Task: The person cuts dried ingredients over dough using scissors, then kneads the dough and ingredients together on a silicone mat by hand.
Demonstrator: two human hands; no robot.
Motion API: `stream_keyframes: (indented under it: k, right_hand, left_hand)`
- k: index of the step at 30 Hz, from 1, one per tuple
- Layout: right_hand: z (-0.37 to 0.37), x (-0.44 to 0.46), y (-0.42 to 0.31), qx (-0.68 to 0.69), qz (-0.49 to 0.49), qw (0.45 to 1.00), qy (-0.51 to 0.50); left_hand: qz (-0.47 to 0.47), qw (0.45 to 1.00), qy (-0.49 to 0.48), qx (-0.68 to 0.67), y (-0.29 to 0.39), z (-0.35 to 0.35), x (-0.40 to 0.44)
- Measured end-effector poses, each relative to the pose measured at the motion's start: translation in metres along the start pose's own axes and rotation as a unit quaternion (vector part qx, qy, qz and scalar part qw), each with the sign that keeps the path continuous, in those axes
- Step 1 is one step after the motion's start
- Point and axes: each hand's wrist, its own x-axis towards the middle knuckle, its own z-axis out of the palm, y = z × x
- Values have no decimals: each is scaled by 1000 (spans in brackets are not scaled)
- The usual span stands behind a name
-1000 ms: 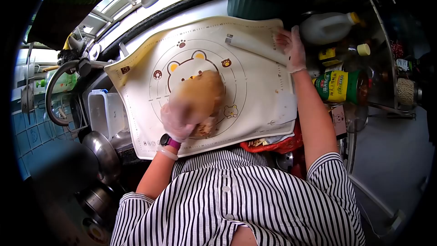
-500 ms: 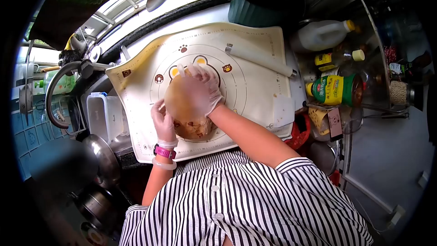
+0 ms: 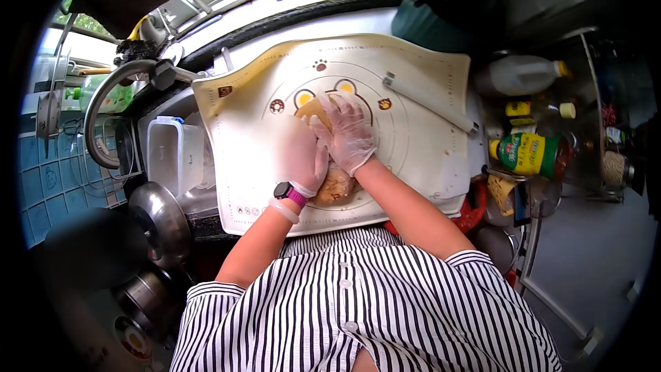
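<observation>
A lump of brown, speckled dough [image 3: 336, 187] lies on a cream kneading mat [image 3: 241, 165] printed with rings and a bear face. My right hand [image 3: 349, 134], in a clear plastic glove, presses on the dough's upper right with its fingers stretched out. Against its left side rests my left hand [image 3: 313, 158], also gloved; a blurred patch covers part of it, though its visible fingers look extended. Both hands touch each other over the dough and hide its middle. At the mat's upper right lies a white rolling pin [image 3: 430, 103].
A clear plastic container [image 3: 175, 158] stands in the sink at left, beneath a curved faucet [image 3: 96, 110]. Metal pots [image 3: 158, 224] sit at lower left. On the right, a rack holds several bottles, including a green-and-yellow labelled one [image 3: 530, 153]. A white scraper-like sheet [image 3: 451, 176] lies at the mat's right.
My left hand has moved from the dough's lower left side up onto it, beside my right hand. The dough looks longer and narrower. The whole view has shifted slightly.
</observation>
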Motion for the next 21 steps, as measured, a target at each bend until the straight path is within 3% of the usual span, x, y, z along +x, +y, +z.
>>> stream_keyframes:
  k: [3, 7, 9, 11, 13, 15, 16, 17, 18, 19, 20, 21]
  right_hand:
    - [8, 17, 4, -4, -26, 999, 21]
    - [14, 64, -3, -62, 62, 996, -34]
    - [4, 86, -9, 3, 252, 950, -187]
    - [0, 87, -8, 29, 243, 957, -157]
    - [-19, 83, -20, 58, 232, 940, -245]
    - [-26, 46, -36, 79, 128, 973, -176]
    - [-47, 30, -59, 26, -2, 996, -83]
    - [-48, 9, -64, 56, -112, 992, -26]
    - [-52, -8, -72, 89, -151, 985, -2]
    - [-57, -24, -83, 71, -166, 983, -15]
    - [-64, -39, -87, 65, -173, 982, -44]
    - [-69, -51, -89, 60, -180, 979, -73]
  left_hand:
    - [-49, 996, -26, -66, -8, -5, 18]
    - [-124, 990, -16, -69, -24, -14, 55]
    - [-145, 987, -46, -52, -32, -18, 67]
    - [-256, 946, -83, -179, -29, -27, 78]
    - [-245, 934, -75, -250, -50, -20, 61]
    - [-272, 871, 61, -404, -42, -26, 24]
    - [-292, 852, 46, -431, -2, -66, 19]
    - [-256, 903, 99, -330, 16, -78, 6]
    - [-171, 967, 118, -145, 25, -90, -2]
    - [-77, 987, 131, 45, 31, -99, -9]
    - [-75, 987, 132, 43, 30, -103, -18]
    - [-6, 997, 66, 27, 23, -104, -27]
